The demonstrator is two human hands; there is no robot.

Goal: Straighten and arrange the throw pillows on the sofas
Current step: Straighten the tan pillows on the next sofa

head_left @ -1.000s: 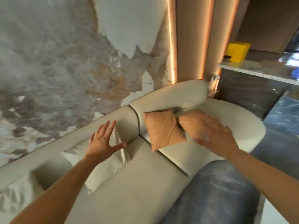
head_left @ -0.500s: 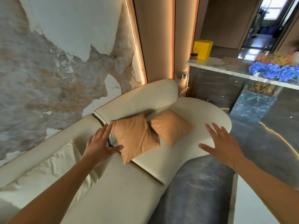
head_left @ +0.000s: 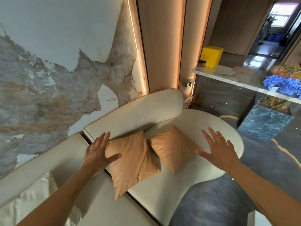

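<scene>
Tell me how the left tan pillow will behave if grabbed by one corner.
The left tan pillow is puffy and creased, so it will probably sag and fold, not stay stiff. It looks light for its size. Its smooth, leather-like sheen may slip in the hands, so pinching the corner seems wiser.

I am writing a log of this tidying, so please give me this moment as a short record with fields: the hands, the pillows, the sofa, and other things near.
left hand: open, at the left pillow's edge
right hand: open, beside the right pillow
left pillow: tan, tilted
right pillow: tan, tilted, corner meets the left pillow
sofa: cream
counter: yellow box, blue flowers
</scene>
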